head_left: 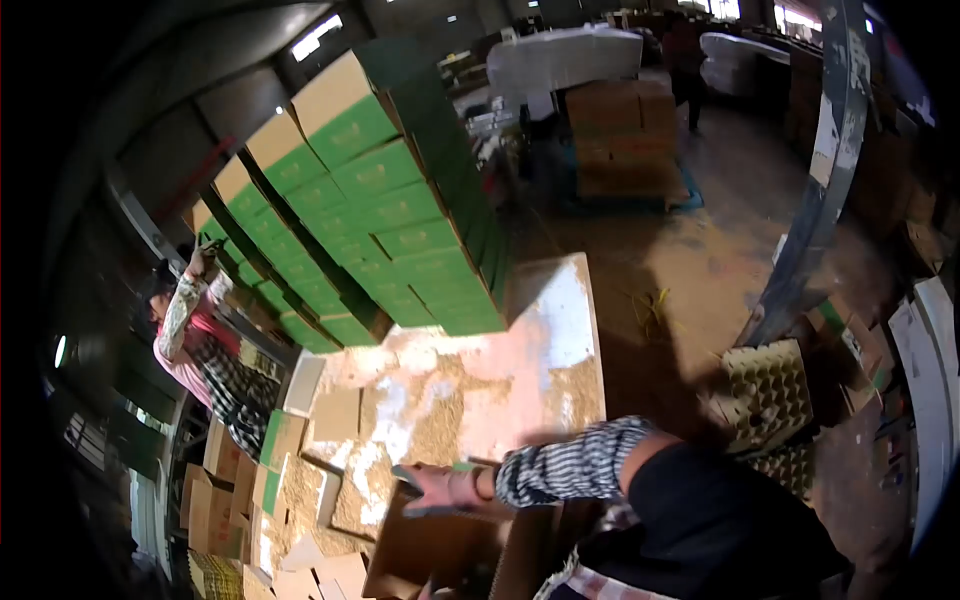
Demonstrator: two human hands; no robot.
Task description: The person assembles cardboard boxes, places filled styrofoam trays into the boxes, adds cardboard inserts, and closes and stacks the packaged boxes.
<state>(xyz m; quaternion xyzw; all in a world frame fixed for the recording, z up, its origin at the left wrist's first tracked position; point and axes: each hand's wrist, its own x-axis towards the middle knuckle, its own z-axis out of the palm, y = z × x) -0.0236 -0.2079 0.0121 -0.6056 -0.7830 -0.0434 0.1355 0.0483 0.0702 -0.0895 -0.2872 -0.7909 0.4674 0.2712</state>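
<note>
In the head view, the person's right hand is reaching across from the right side, and an open brown carton is lying directly below and just beyond the fingers, toward the bottom of the view. The fingers are spreading apart at the carton's upper edge, stretching leftward along it rather than curling into a fist; how firmly they are pressing, I cannot tell. The carton's near end is running out of view, so I cannot be sure of its long axis, though its visible left wall is slanting down and slightly left. The left hand is barely showing at the bottom edge, beside the carton's lower part; its fingers are hidden, and I cannot tell whether they are gripping. The right hand is lying nearer the carton's upper rim, the left nearer its lower part.

Left of the carton, a pale narrow strip is standing close by among litter on the worktable, and cardboard flaps are crowding the lower left corner. A flat cardboard piece is lying farther up. Beyond, green-sided boxes are towering, well apart from the hands, while another person is raising an arm beside them. Egg trays are sitting past the right forearm, away from the carton.
</note>
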